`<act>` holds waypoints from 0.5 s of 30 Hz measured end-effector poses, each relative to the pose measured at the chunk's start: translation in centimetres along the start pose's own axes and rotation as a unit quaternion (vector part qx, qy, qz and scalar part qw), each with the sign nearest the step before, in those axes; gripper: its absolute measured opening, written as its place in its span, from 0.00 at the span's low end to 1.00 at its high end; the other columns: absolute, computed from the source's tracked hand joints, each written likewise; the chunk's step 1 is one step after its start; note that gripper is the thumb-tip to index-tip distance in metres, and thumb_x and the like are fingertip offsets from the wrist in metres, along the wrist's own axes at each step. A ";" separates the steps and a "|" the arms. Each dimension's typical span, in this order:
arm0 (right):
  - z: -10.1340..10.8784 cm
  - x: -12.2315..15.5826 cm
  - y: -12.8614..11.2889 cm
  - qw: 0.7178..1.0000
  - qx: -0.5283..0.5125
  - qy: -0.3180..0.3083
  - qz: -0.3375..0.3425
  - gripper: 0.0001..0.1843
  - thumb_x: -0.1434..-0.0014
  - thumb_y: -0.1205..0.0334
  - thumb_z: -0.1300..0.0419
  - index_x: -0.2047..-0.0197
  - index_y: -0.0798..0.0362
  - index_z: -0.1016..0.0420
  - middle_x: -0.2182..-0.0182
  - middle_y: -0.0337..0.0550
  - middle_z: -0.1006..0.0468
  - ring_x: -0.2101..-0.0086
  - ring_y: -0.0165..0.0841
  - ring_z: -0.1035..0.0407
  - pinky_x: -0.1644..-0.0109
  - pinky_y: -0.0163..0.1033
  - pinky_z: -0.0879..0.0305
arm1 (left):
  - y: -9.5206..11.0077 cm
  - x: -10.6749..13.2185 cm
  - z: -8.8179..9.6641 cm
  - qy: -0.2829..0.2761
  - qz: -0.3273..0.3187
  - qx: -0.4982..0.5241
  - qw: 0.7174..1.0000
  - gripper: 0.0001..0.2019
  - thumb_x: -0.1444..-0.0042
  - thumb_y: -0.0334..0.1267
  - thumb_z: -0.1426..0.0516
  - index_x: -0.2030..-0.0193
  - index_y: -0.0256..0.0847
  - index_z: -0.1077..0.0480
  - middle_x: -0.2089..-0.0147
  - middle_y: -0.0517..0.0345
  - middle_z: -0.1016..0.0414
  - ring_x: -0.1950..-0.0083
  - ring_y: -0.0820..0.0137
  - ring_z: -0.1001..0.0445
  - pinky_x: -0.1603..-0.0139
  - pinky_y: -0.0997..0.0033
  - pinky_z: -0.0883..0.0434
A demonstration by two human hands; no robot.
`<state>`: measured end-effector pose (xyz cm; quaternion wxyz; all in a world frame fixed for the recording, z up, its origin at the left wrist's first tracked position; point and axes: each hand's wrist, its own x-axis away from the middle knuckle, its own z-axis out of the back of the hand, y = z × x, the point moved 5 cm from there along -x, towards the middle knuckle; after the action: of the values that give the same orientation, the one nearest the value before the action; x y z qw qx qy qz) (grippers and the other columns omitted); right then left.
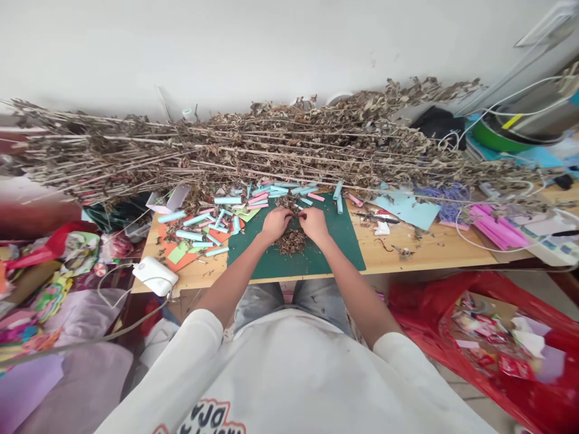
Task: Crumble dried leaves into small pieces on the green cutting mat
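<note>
from where i stand: a person in a white t-shirt [289, 367] at a pale wooden table [429, 247] against a white wall, both forearms stretched forward.

left hand [276, 223]: over the middle of a dark green cutting mat [348, 244], fingers curled inward, thumb and fingertips nearly together. right hand [313, 222]: mirrors it, just beside, curled the same way, a narrow gap between the two. whether either pinches a bit of leaf, i can't tell; too small to make out.

heap of crumbled dry leaves [292, 243]: brown, on the mat, directly below and between the hands, on the near side of the fingertips. loose crumbs scattered round it.

behind the hands: long bundle of dried stalks [226, 147], brown leaves on, lying crosswise over the back of the table.

left of the mat: rolled paper tubes [228, 201], mostly pale blue, a few pink, some lying on orange paper [177, 263]. more tubes along the mat's far edge. white box with a cable [155, 275] at the table's near left corner.

right of the mat: dark pen [377, 218], light blue sheet [414, 211], bright pink bundle [497, 228]. below on the right, an open red plastic bag [423, 295] with scraps inside.
</note>
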<state>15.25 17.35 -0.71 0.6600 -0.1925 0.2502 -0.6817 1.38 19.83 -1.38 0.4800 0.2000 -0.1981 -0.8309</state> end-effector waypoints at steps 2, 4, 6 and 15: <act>0.2 0.0 0.9 0.998 -0.067 0.012 -0.018 0.09 0.46 0.69 0.40 0.64 0.54 0.18 0.68 0.44 0.18 0.64 0.36 0.25 0.53 0.39 0.31 | -0.4 0.4 0.5 0.005 -0.003 0.011 1.000 0.10 0.40 0.32 0.46 0.58 0.39 0.23 0.59 0.49 0.23 0.57 0.63 0.26 0.54 0.66 0.30; 0.6 0.3 2.0 0.991 -0.124 0.029 -0.052 0.08 0.46 0.66 0.39 0.64 0.53 0.18 0.70 0.42 0.18 0.67 0.34 0.25 0.56 0.38 0.31 | -0.8 1.0 1.1 0.018 -0.001 0.025 1.000 0.09 0.41 0.32 0.45 0.59 0.39 0.23 0.60 0.50 0.22 0.58 0.64 0.26 0.55 0.67 0.31; 1.1 0.9 2.6 0.985 -0.149 0.042 -0.075 0.09 0.46 0.63 0.40 0.64 0.53 0.18 0.71 0.41 0.18 0.69 0.34 0.25 0.57 0.38 0.31 | -0.9 1.5 1.6 0.030 0.001 0.038 0.999 0.08 0.41 0.32 0.44 0.60 0.40 0.23 0.60 0.51 0.22 0.59 0.64 0.26 0.55 0.67 0.31; 0.6 2.2 -0.3 0.997 0.068 -0.043 -0.018 0.12 0.44 0.64 0.39 0.57 0.55 0.19 0.58 0.54 0.21 0.60 0.40 0.25 0.54 0.40 0.32 | 0.7 1.8 1.3 -0.052 -0.012 -0.022 0.998 0.08 0.41 0.32 0.45 0.60 0.39 0.24 0.58 0.50 0.23 0.52 0.60 0.27 0.50 0.63 0.30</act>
<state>15.25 15.15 -0.23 0.6695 -0.1808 0.1716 -0.6997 0.35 18.12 -0.22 0.4633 0.1483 -0.2026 -0.8499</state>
